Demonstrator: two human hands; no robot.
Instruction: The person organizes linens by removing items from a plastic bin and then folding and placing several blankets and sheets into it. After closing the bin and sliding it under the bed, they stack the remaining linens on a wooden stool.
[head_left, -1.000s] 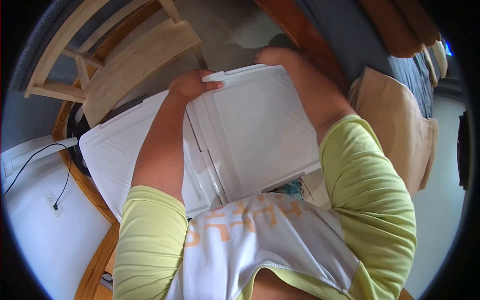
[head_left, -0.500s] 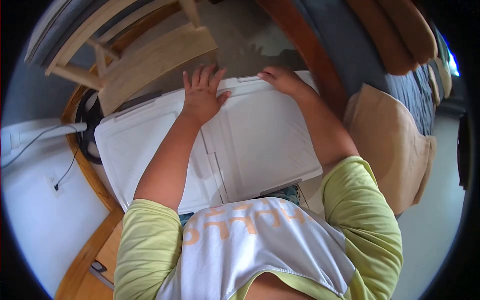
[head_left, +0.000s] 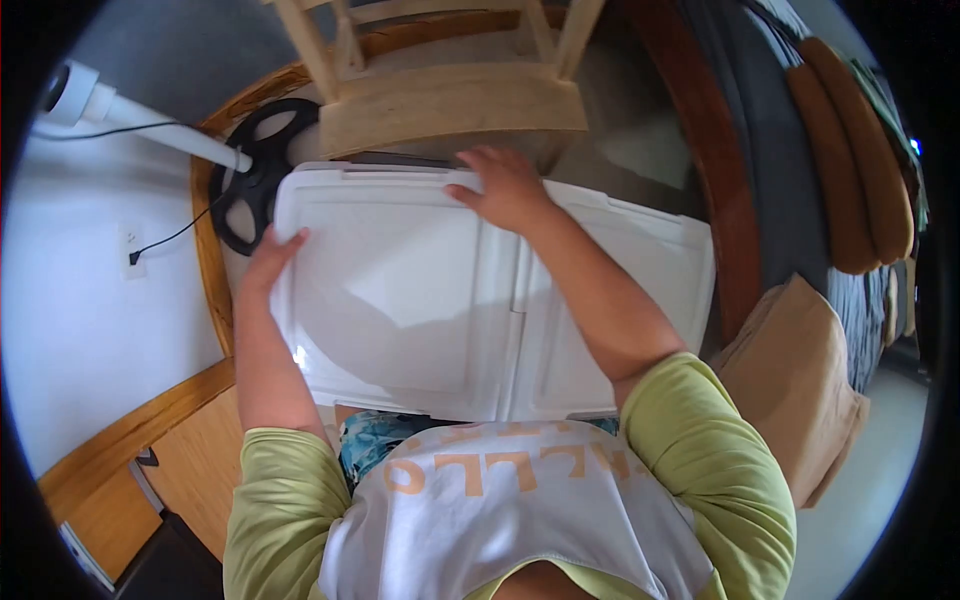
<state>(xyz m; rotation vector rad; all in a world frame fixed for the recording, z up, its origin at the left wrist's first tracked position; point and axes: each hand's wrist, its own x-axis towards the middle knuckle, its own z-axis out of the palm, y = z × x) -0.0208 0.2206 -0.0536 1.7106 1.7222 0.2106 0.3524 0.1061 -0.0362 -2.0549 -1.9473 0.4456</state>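
In front of my body lies a white plastic storage box (head_left: 390, 290), seen from above, its lid split into two panels by a seam. My left hand (head_left: 270, 262) is at the left edge; the thumb lies on the rim and the fingers go down out of sight along the side. Near the seam, my right hand (head_left: 503, 188) rests on the back rim. Its thumb is spread on the lid, apart from the fingers, which reach over the rim.
A wooden chair (head_left: 450, 105) stands just behind the box. Back left is a black round base (head_left: 262, 165) with a white pole (head_left: 175, 130). A cord runs to a wall outlet (head_left: 131, 250). Right are a bed with a reddish-brown frame (head_left: 735, 210) and a tan cloth (head_left: 790, 370).
My left hand has gone from the back rim to the box's left edge. My right hand has shifted left along the back rim to near the seam. The view has turned left.
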